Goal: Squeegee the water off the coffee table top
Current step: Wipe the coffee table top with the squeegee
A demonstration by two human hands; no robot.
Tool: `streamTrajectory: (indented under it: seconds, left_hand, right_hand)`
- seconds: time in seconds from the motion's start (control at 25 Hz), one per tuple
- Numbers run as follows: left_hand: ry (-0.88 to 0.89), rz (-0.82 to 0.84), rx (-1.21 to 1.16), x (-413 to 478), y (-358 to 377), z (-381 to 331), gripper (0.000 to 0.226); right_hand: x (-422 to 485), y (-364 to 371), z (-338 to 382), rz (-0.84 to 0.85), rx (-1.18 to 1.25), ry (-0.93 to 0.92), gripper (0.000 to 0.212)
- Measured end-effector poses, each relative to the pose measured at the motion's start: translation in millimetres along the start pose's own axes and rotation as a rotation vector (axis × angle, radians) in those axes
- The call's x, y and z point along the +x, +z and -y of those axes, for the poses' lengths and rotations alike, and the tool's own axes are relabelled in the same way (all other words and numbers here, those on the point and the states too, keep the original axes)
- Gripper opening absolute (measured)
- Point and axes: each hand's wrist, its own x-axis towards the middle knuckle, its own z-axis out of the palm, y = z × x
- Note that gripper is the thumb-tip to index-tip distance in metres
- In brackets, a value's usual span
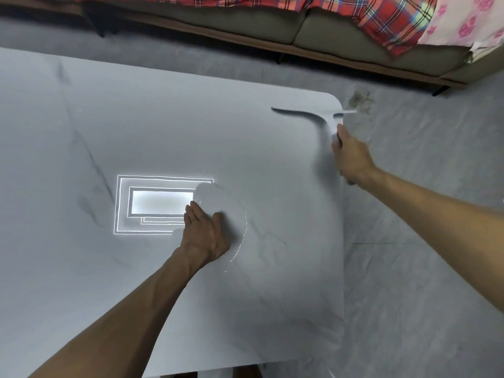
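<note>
The coffee table top [163, 132] is a pale grey glossy slab with faint dark veins and rounded corners. A ceiling light reflects on it left of centre. My right hand [353, 159] grips the handle of a white squeegee [336, 118] at the table's far right corner. Its blade runs across the corner and sticks out past the right edge. The squeegee looks motion-blurred. My left hand [204, 234] rests flat on the table near the middle, fingers together and holding nothing. I cannot make out water on the surface.
A sofa [327, 34] with a red plaid blanket [381, 23] and a pink floral cloth [469, 20] stands beyond the table. Grey marbled floor [422, 241] lies to the right, with a dirty patch [360, 100] just off the table's corner.
</note>
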Motion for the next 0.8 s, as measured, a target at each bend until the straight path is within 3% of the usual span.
streamTrajectory:
  seconds: [0.24, 0.36, 0.44, 0.52, 0.6, 0.68, 0.8]
  left_hand:
    - [0.01, 0.031, -0.029, 0.2, -1.9, 0.2, 0.057]
    - [0.004, 0.027, -0.053, -1.5, -4.0, 0.0, 0.054]
    - [0.006, 0.032, -0.058, -4.1, -5.5, -1.0, 0.054]
    - [0.017, 0.03, -0.046, -7.4, -4.9, -0.6, 0.056]
    - [0.026, 0.019, -0.039, -10.2, -3.3, 1.6, 0.057]
    - [0.041, -0.019, -0.076, -13.4, -2.4, 5.9, 0.055]
    - [0.114, -0.168, -0.17, -22.7, -0.3, 20.0, 0.04]
  right_hand:
    - [-135.4, 39.8, -48.8, 0.061, -0.037, 0.055, 0.05]
    - [-181.4, 46.0, -49.0, 0.186, -0.012, 0.159, 0.031]
    - [-197.5, 36.5, -39.8, 0.273, 0.107, 0.257, 0.031]
    - [-187.8, 25.6, -25.9, 0.272, 0.212, 0.273, 0.027]
    - [-150.8, 16.4, -3.7, 0.156, 0.272, 0.25, 0.02]
    - [-92.9, 12.8, 22.1, 0.025, 0.298, 0.231, 0.033]
    - [-29.6, 12.2, 61.2, -0.025, 0.166, 0.12, 0.044]
